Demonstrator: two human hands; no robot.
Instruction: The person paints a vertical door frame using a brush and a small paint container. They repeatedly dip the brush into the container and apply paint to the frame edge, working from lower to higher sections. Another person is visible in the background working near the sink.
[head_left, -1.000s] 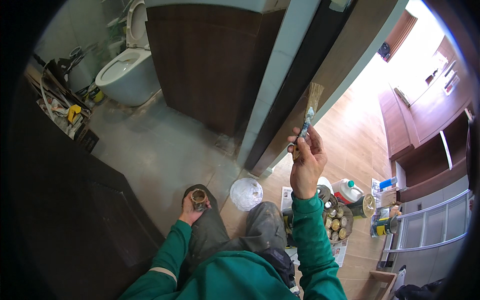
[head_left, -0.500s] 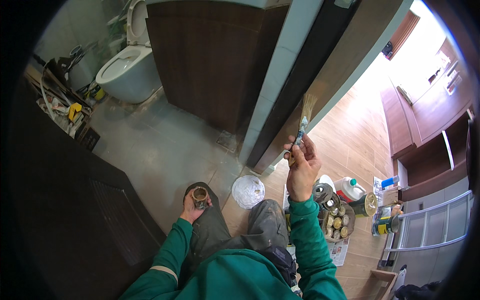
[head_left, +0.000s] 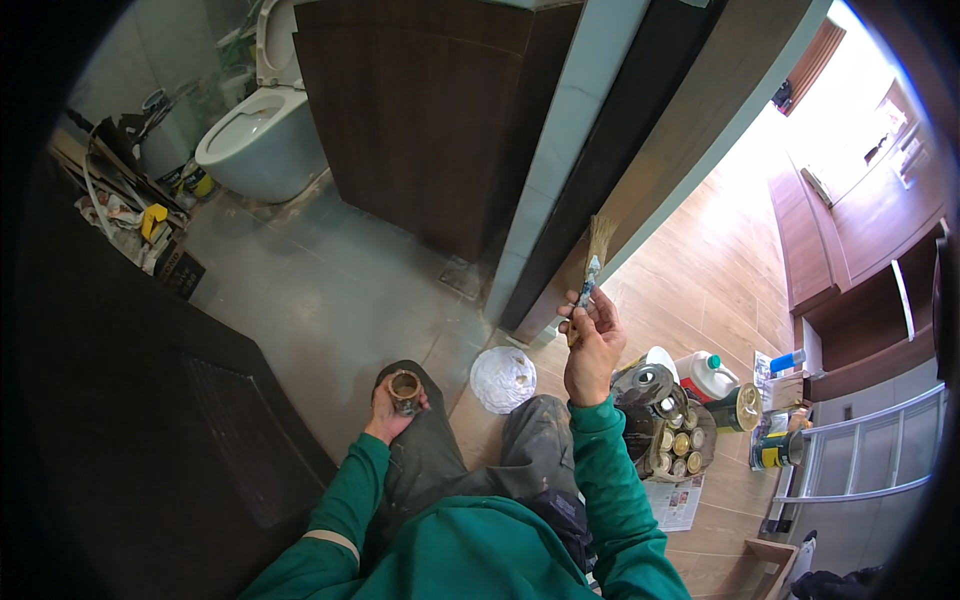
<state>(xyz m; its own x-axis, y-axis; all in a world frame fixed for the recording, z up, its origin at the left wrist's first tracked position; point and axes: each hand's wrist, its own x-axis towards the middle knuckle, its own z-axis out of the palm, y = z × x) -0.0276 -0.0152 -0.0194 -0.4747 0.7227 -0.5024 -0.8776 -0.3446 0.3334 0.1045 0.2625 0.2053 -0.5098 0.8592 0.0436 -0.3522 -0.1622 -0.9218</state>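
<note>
My right hand grips a paintbrush by its paint-smeared handle, fingers pinched around it. The pale bristles point up and lie against the brown door frame, or just in front of it; touching I cannot tell for sure. On my left knee, my left hand is closed around a small stained jar. The jar stands upright with its mouth facing up, and brownish stuff shows inside. A round white lid-like disc, smeared with paint, lies on the floor just ahead of my knees.
Right of me stand a box of small tins, a white jug with a green cap and larger cans near newspaper. A dark door is close on my left. A toilet and a ladder stand farther off.
My right hand and the paintbrush have moved down and slightly left along the door frame. The left hand still holds the jar on my knee.
</note>
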